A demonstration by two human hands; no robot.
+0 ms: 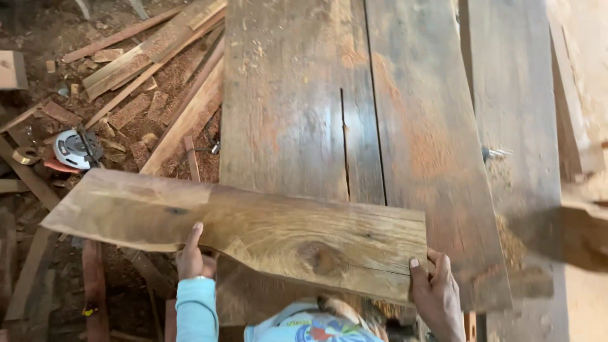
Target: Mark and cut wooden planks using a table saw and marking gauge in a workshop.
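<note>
A woodworking yard with a dirt floor [38,31] covered in sawdust and offcuts fills the left side, and broad weathered planks form the worktop [297,107] in the middle and right. On the floor at far left lies a small circular saw [75,149] with a round grey guard, next to a roll of tape [26,154]. Thin wooden strips [136,54] are scattered above it, leaning against the worktop's edge.

Across the near edge of the worktop lies a shorter board [253,231], brown with a dark knot, its left end jutting out over the floor and its right end resting on the planks. The left hand [193,256], in a light blue sleeve, grips the board's near edge from below, with the thumb pressed flat on top. The right hand [434,288] clasps the board's near right corner, thumb on the top face and fingers curled around the edge. Farther right, a metal screw [493,152] sticks out of a plank, with sawdust heaped beside it.
</note>
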